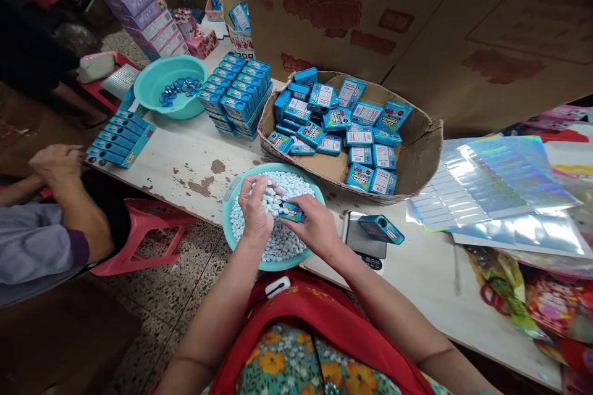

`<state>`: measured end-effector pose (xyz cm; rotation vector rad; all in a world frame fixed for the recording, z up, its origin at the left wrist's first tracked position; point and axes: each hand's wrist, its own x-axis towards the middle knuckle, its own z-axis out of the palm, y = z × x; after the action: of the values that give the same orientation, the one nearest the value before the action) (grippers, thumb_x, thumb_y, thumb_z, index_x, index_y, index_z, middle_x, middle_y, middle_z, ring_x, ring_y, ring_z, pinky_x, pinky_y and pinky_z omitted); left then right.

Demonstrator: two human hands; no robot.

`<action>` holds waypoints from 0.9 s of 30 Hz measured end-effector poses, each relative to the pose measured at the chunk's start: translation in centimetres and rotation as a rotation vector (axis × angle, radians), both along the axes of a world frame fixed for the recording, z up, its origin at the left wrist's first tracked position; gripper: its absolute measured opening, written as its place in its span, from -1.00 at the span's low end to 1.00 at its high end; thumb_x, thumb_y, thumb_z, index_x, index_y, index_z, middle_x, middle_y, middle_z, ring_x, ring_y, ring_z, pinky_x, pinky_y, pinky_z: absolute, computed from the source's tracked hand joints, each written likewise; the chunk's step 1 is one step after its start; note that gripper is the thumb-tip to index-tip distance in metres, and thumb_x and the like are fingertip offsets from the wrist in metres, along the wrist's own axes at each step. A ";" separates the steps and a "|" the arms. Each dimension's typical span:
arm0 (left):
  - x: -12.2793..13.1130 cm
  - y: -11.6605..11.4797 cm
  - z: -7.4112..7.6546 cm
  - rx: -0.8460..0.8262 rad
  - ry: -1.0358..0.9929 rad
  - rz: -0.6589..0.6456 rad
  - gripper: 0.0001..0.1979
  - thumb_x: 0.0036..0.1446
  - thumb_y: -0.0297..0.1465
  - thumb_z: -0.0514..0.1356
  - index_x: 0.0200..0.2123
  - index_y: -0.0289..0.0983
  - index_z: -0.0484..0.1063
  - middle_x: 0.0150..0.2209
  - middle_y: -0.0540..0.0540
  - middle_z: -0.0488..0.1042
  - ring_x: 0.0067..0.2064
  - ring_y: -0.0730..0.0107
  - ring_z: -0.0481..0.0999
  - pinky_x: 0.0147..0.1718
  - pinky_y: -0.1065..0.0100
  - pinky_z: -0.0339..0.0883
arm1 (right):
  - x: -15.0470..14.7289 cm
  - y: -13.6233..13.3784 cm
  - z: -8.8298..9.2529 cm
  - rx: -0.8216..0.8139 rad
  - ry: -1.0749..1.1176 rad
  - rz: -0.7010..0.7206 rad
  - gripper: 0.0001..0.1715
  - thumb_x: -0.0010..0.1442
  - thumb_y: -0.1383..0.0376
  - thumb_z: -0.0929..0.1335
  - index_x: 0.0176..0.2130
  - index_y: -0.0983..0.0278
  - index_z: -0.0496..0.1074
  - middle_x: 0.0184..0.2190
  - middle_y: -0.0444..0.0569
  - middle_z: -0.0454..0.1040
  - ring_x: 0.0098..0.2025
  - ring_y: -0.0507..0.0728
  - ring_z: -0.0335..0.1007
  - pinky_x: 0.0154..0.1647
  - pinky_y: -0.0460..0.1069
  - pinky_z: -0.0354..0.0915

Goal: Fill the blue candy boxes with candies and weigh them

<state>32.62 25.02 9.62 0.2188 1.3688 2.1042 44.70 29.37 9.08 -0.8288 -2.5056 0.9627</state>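
My left hand [256,207] is cupped around a heap of small white candies [270,202]. Between the fingers and thumb of my right hand [319,223] is a small blue candy box [291,212], its end turned toward the candies in my left palm. Both hands are over a turquoise basin [227,225] full of loose white candies [285,245]. Just right of the basin, a digital scale [351,234] carries another blue candy box [374,228], which lies tilted and hangs over the plate's edge.
Behind the basin stands a cut-down carton [407,182] of blue boxes. Stacked blue boxes [236,92] and a second turquoise basin [143,89] with shiny blue pieces are farther left. Holographic sheets [500,185] lie right. Another person's hands [58,166] rest at the left.
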 end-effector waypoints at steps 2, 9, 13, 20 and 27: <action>-0.3 0.1 0.0 0.001 0.000 0.026 -0.76 0.06 -0.23 0.20 -0.37 -0.25 0.23 -0.49 0.05 0.35 -0.52 0.51 0.41 -0.46 0.40 0.36 | -0.3 0.0 -0.1 0.006 -0.005 0.009 -0.61 0.03 0.25 0.48 -0.12 0.23 0.41 -0.21 0.03 0.47 -0.12 0.24 0.37 -0.12 0.09 0.30; -1.1 0.8 0.0 -0.041 -0.036 0.028 -0.69 0.07 -0.15 0.20 -0.40 -0.25 0.20 -0.50 0.07 0.32 -0.54 0.54 0.36 -0.46 0.42 0.37 | -0.7 0.3 -0.3 -0.017 0.051 -0.050 -0.61 0.06 0.16 0.47 -0.12 0.21 0.41 -0.23 0.02 0.47 -0.15 0.23 0.37 -0.15 0.08 0.29; -1.0 1.2 -0.1 -0.068 -0.048 0.038 -0.66 0.07 -0.14 0.20 -0.45 -0.26 0.19 -0.54 0.08 0.26 -0.56 0.57 0.32 -0.47 0.44 0.36 | -0.8 0.6 -0.3 -0.015 0.046 -0.049 -0.63 0.05 0.20 0.47 -0.13 0.21 0.41 -0.24 0.00 0.47 -0.15 0.23 0.37 -0.15 0.08 0.29; -1.3 1.4 0.1 -0.060 -0.065 0.062 -0.66 0.07 -0.14 0.21 -0.46 -0.26 0.19 -0.56 0.09 0.25 -0.56 0.56 0.32 -0.43 0.41 0.37 | -1.0 0.6 -0.1 -0.026 0.051 -0.063 -0.64 0.05 0.20 0.47 -0.14 0.22 0.42 -0.24 0.01 0.47 -0.15 0.22 0.37 -0.16 0.07 0.28; -1.0 1.2 0.4 -0.062 -0.092 0.048 -0.64 0.07 -0.11 0.20 -0.47 -0.26 0.20 -0.59 0.10 0.22 -0.59 0.59 0.27 -0.45 0.43 0.35 | -1.0 0.4 -0.3 -0.052 0.065 -0.083 -0.65 0.02 0.22 0.48 -0.16 0.21 0.43 -0.25 -0.01 0.47 -0.17 0.22 0.38 -0.16 0.07 0.28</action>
<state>31.65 26.22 10.04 0.0633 1.3955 2.0805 43.66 29.82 8.75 -0.8959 -2.3812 1.0139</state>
